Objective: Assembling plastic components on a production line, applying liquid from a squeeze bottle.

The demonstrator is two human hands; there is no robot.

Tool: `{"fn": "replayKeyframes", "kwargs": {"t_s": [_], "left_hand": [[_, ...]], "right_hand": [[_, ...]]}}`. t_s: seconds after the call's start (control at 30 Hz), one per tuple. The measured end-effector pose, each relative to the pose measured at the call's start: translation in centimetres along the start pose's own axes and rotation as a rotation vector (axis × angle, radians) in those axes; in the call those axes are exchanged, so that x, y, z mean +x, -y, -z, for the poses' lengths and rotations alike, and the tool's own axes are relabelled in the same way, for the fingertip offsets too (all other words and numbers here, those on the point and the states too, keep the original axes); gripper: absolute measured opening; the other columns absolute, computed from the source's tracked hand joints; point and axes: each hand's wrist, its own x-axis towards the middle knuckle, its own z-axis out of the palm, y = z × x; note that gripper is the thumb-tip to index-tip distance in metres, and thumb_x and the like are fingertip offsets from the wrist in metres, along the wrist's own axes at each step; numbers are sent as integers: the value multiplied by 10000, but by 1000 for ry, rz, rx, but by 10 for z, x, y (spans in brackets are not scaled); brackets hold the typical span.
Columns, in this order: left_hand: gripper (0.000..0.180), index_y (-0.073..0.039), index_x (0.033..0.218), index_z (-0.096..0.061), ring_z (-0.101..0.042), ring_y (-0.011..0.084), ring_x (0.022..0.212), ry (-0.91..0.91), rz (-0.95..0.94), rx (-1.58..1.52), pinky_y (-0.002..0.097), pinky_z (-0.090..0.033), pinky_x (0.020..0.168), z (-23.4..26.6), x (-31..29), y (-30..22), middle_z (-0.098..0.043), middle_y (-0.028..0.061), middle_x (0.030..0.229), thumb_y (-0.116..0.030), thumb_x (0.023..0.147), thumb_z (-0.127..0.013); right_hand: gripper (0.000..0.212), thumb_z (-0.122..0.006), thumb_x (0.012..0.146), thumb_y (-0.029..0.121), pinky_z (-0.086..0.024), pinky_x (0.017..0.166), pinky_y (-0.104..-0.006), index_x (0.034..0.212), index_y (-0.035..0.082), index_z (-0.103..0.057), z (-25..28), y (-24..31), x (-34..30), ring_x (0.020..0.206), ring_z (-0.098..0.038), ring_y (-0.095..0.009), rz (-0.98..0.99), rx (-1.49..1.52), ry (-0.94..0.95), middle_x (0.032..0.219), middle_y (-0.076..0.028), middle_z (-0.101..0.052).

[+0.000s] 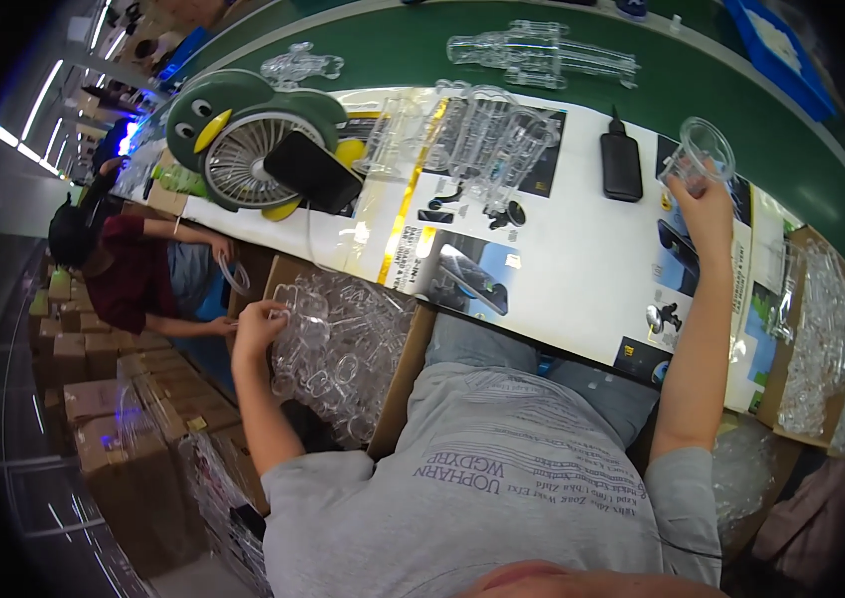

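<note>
We see the right hand (709,207) pinching a clear plastic cup (702,154) above the worktop (582,269) — the left hand (258,327) curled on clear pieces in a cardboard box (401,384), fingertips hidden — grip unclear.

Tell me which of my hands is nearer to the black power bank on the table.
Right. The right hand, holding a clear plastic piece, is just beside the black power bank. The left hand is far off at the cardboard box.
</note>
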Motion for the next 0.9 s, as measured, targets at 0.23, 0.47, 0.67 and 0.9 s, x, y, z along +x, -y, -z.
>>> {"fn": "replayKeyframes", "kwargs": {"t_s": [0.23, 0.47, 0.67, 0.9], "left_hand": [[203, 22, 777, -623, -517, 103, 712, 443, -494, -584, 208, -401, 643, 52, -46, -120, -568, 47, 784, 10, 582, -680], [256, 10, 826, -594, -547, 186, 876, -89, -717, -924, 294, -422, 789, -8, -22, -199, -530, 65, 854, 16, 584, -676], [326, -2, 889, -597, -576, 230, 913, -467, -1116, -699, 316, -458, 791, -62, -21, -294, -481, 88, 945, 113, 592, -668], [297, -20, 918, -611, -540, 162, 822, -737, -966, -647, 261, -475, 668, -76, 43, -310, -471, 70, 933, 94, 646, -650]], "right_hand": [[418, -656, 710, 301, -395, 556, -274, 1036, 56, -566, 8, 5, -6, 574, -489, -131, 33, 16, -55, 662, -45, -562], [481, -655, 704, 328, -436, 596, -296, 1088, 68, -527, 8, 2, -8, 634, -553, -188, 52, -18, -73, 756, -102, -608], [433, -655, 709, 277, -448, 635, -295, 1069, 74, -524, 9, 7, -9, 679, -579, -183, 38, 14, -43, 808, -91, -627], [429, -652, 712, 263, -448, 642, -288, 1065, 54, -528, 11, 9, -9, 681, -569, -179, 54, 23, -27, 829, -104, -620]]}}
